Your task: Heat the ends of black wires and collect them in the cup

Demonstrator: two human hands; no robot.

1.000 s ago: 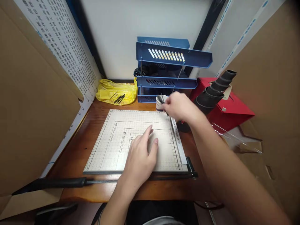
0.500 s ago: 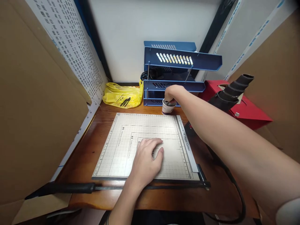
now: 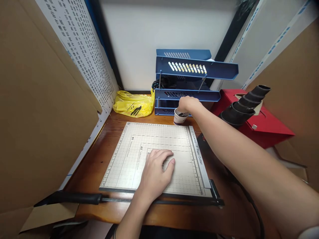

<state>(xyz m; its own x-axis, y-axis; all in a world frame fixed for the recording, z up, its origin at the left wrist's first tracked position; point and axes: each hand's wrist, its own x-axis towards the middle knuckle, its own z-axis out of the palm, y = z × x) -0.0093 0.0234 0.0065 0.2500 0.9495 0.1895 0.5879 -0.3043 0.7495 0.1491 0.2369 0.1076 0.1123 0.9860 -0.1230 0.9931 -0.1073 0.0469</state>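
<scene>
My left hand (image 3: 157, 169) lies on the gridded board of a paper cutter (image 3: 119, 166), fingers spread and slightly bent, with nothing seen in it. At the rim of a small white paper cup (image 3: 178, 119) is my right hand (image 3: 188, 103), its fingers curled downward. What those fingers hold, if anything, is hidden. Dark small pieces (image 3: 183, 115) show inside the cup. The cutter's black handle (image 3: 77, 198) and its blade arm lie low along the board's front edge.
Behind the cup stands a blue tiered tray (image 3: 194, 95). A yellow plastic bag (image 3: 122, 105) with thin dark pieces on it lies to its left. A red box (image 3: 269, 127) and a black ridged tube (image 3: 239, 111) are at right. Cardboard (image 3: 50, 109) walls the left side.
My right hand has risen from inside the paper cup to its rim, so more of the cup's contents show. My left hand stays on the board. The view has shifted slightly.
</scene>
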